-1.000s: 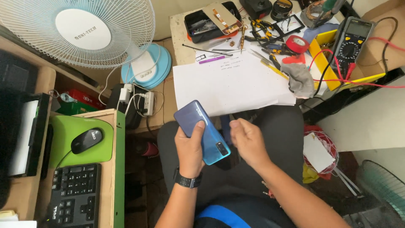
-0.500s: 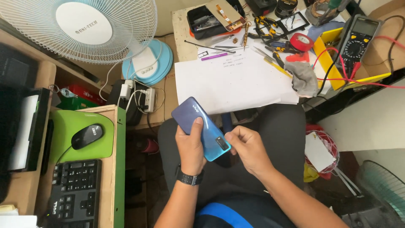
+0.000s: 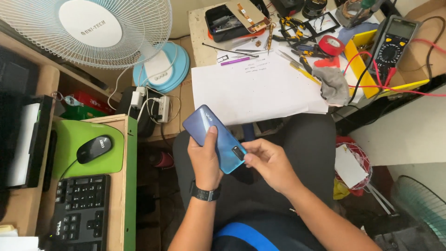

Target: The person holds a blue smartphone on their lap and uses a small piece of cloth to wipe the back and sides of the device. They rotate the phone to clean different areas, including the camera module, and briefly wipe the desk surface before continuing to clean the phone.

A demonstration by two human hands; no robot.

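Head view: the left hand (image 3: 204, 158) grips a blue, glossy, rectangular smartphone (image 3: 214, 137), back side up, over the person's lap. The thumb lies along the phone's back and the remaining fingers wrap under its left edge, closed on the body. A black wristwatch (image 3: 205, 193) sits on the left wrist. The right hand (image 3: 269, 162) is at the phone's lower right corner, beside the dark camera module; its fingertips (image 3: 248, 158) are pinched together and touch the phone's edge there. Whether they hold any small part cannot be told.

The phone is held tilted, its upper end pointing toward the near edge of the table (image 3: 197, 32) and lying just below the large white paper sheet (image 3: 255, 86) that overhangs that edge. On the table behind the sheet lie a black open tray of parts (image 3: 227, 23), a red roll of tape (image 3: 331, 45), a grey crumpled cloth (image 3: 332, 83) and, toward the right edge, a yellow-cased multimeter (image 3: 392, 44) with red leads.

At the left, a white pedestal fan (image 3: 90, 30) stands on a pale blue base. A black computer mouse (image 3: 94, 148) rests on a green pad on a side shelf, with a black keyboard (image 3: 79, 211) at its near edge.
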